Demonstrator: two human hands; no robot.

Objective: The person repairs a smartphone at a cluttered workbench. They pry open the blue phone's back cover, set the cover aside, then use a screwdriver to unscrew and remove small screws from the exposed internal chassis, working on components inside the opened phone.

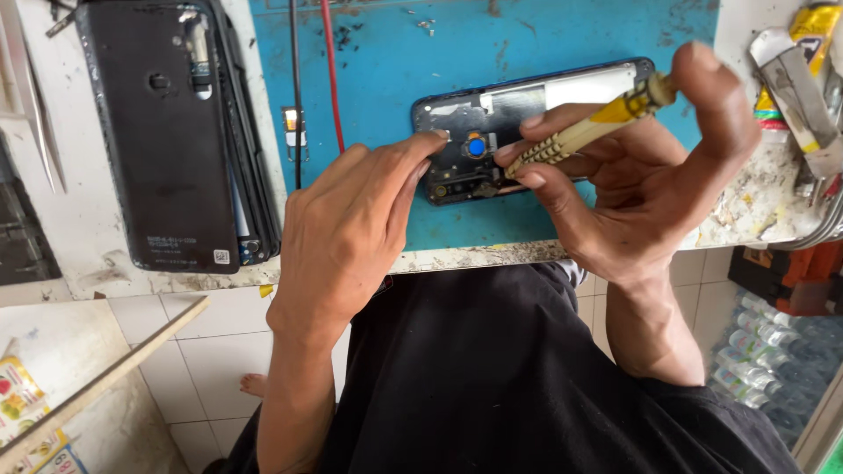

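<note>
1. Opened phone [492,145]: it lies with its back cover off on the blue mat [386,61], near the front edge of the table [88,219]. A blue round part sits in its dark inner frame, and a pale strip runs along its far side.

2. Screwdriver [584,132]: yellow-and-cream knurled handle, tilted, with the tip down on the phone's inner frame near the blue part. The tip itself is hidden behind our fingers.

3. Right hand [650,184]: it grasps the screwdriver, thumb and fingers pinching the knurled shaft and the forefinger capping the top end.

4. Left hand [351,228]: it is flat and holds nothing, with fingertips pressing on the phone's near left corner to keep it steady.

5. Step in hand, as we judge it: working a screw in the phone's inner frame. We cannot tell whether it is being loosened or tightened.

6. Next move, as we judge it: it calls for steady downward pressure, the driver kept true to the screw, and the left hand holding the phone against twisting on the mat.

7. Dark back cover [158,132]: it rests on a stack of other phone parts at the table's left side, well apart from the work.

8. Red and black wires [329,70]: they run across the mat's left edge.

9. Clutter of tools [799,88]: it lies at the table's right edge.
</note>
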